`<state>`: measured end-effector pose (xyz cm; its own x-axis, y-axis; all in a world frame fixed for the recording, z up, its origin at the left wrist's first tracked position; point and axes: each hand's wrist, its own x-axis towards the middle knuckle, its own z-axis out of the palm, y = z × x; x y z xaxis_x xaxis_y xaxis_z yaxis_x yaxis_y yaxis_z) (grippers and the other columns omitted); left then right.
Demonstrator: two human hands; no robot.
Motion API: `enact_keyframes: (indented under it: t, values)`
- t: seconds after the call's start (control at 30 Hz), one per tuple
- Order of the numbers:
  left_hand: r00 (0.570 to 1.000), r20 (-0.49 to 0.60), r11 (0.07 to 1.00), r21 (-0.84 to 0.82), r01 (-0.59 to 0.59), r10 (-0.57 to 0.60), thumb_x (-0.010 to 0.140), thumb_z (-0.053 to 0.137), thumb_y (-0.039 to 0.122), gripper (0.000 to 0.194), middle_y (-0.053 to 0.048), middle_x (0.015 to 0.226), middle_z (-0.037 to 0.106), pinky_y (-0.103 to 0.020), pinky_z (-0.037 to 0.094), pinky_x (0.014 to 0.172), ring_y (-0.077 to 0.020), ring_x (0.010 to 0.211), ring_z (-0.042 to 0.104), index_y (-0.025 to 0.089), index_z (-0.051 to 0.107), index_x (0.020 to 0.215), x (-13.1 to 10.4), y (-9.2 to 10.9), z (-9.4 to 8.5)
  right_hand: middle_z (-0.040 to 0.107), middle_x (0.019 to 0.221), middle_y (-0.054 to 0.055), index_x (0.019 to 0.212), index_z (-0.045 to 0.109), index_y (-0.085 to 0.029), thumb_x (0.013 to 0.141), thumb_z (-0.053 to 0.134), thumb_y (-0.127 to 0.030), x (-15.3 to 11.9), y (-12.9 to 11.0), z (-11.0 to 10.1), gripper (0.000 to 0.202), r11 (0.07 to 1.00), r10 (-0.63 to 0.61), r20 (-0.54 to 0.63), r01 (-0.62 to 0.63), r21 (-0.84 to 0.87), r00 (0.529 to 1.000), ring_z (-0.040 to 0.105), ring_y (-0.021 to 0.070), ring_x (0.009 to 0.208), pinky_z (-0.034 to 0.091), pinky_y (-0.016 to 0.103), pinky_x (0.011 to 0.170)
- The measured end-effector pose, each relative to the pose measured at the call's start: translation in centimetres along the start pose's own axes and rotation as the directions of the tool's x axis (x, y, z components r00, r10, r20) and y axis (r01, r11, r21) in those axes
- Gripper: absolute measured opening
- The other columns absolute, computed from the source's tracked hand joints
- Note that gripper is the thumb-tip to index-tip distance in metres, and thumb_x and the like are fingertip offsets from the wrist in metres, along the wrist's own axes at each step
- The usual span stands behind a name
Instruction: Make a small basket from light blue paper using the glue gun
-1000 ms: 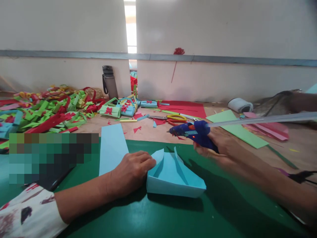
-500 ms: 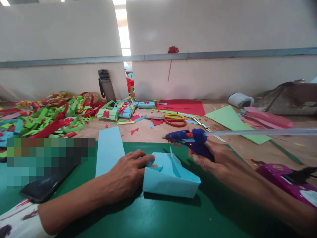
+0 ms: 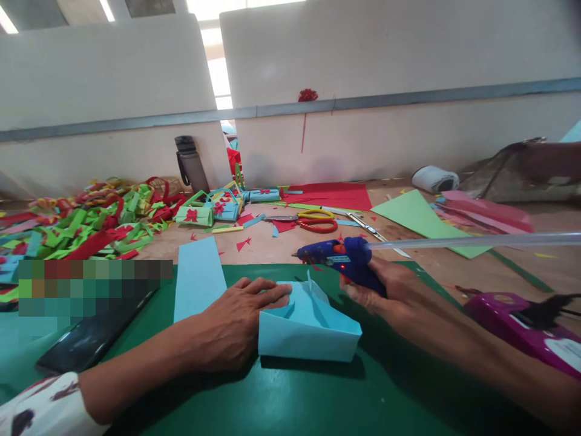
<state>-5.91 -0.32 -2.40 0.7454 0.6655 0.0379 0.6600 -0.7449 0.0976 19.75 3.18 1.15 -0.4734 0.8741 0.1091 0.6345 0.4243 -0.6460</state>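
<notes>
Left hand (image 3: 231,324) has its fingers on the left side of the folded blue paper (image 3: 311,336), center-bottom of frame, likely steadying the fold. Can't tell if they pinch or just press; the rim hides the tips. Right hand (image 3: 385,290) grips the glue gun (image 3: 338,254), nozzle pointing left, above and apart from the paper, probably to keep the hot tip off it. Flat blue strip (image 3: 200,278) lies left of the fold, within reach. Green mat (image 3: 290,399) on a brown table (image 3: 158,247); scissors (image 3: 318,221) upper center, white partitions (image 3: 385,54) behind.
</notes>
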Motion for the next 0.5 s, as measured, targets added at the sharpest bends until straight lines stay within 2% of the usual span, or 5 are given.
enact_keyframes:
  t: [0.2, 0.37, 0.5]
  values:
    - [0.989, -0.124, 0.997, 0.030, -0.078, 0.081, 0.082, 0.049, 0.020, 0.041, -0.010, 0.133, 0.048, -0.040, 0.041, 0.088, -0.0252, 0.106, 0.050, 0.023, 0.048, 0.122, 0.9, -0.6, 1.0, 0.061, 0.085, 0.003, 0.089, 0.056, -0.022, 0.084, 0.049, -0.036, -0.3, -0.5, -0.2, 0.017, 1.000, 0.011, -0.022, -0.011, 0.000, 1.000, 0.057, 0.0208, 0.073, 0.046, 0.032, 0.061]
    - [0.989, -0.140, 0.999, 0.009, -0.054, 0.055, 0.084, 0.048, 0.027, 0.038, -0.012, 0.131, 0.050, -0.043, 0.040, 0.090, -0.0266, 0.109, 0.049, 0.021, 0.048, 0.121, 1.1, -0.7, 1.5, 0.063, 0.090, 0.004, 0.091, 0.058, -0.022, 0.084, 0.048, -0.039, -0.4, -0.7, -0.7, 0.022, 0.999, 0.021, -0.015, -0.021, -0.038, 1.000, 0.057, 0.0237, 0.080, 0.047, 0.034, 0.067]
    - [0.989, -0.134, 0.998, -0.018, -0.057, 0.054, 0.083, 0.049, 0.022, 0.034, -0.010, 0.132, 0.050, -0.044, 0.038, 0.095, -0.0260, 0.112, 0.047, 0.019, 0.053, 0.116, 0.9, -0.7, 1.7, 0.064, 0.098, 0.003, 0.101, 0.057, -0.026, 0.083, 0.049, -0.045, -0.9, -1.1, -1.5, 0.027, 0.997, 0.014, 0.035, -0.011, -0.073, 0.999, 0.058, 0.0255, 0.088, 0.048, 0.036, 0.074]
